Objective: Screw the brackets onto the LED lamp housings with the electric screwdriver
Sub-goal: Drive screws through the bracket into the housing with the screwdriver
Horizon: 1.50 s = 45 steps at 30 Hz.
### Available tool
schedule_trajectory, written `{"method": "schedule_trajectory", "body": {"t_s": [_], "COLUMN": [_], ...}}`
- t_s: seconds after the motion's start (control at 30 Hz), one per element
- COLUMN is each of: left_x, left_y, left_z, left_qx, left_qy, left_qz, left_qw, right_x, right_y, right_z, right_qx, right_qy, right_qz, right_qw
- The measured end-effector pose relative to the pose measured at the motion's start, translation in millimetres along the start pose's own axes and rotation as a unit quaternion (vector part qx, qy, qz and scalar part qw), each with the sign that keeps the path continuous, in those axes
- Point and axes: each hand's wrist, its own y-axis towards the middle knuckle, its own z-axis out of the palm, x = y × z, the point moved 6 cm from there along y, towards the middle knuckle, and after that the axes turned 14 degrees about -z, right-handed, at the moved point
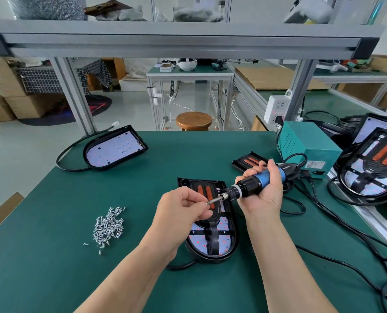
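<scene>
Our right hand gripping the electric screwdriver, our left hand pinching what seems a screw at its bit, we should seat it square before driving.

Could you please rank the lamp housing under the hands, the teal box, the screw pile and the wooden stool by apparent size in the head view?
1. lamp housing
2. teal box, not far behind it
3. screw pile
4. wooden stool, which stands far back, so it only looks smallest
</scene>
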Motion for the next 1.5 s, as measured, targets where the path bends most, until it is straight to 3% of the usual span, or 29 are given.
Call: {"method": "schedule_trajectory", "body": {"t_s": [0.23,0.53,1.17,1.3,1.5], "left_x": [8,3,4,-2,-14], "left_y": [1,-6,-6,-11,-25], "left_z": [2,4,6,6,16], "left_qx": [-0.018,-0.073,-0.083,-0.106,-0.148], "left_qy": [-0.067,-0.004,0.009,0.081,0.19], "left_qz": [-0.025,0.017,0.038,0.094,0.243], "left_qw": [0.997,0.997,0.996,0.987,0.94], "right_x": [1,2,2,3,0], "right_y": [0,0,-3,-4,-1], "right_z": [0,-2,-2,-1,-5], "right_qx": [-0.009,-0.018,-0.033,-0.036,-0.049], "right_qy": [0.0,-0.017,-0.02,-0.024,-0.037], "right_qz": [-0.005,-0.014,0.0,0.0,-0.008], "right_qw": [1.0,1.0,0.999,0.999,0.998]}}
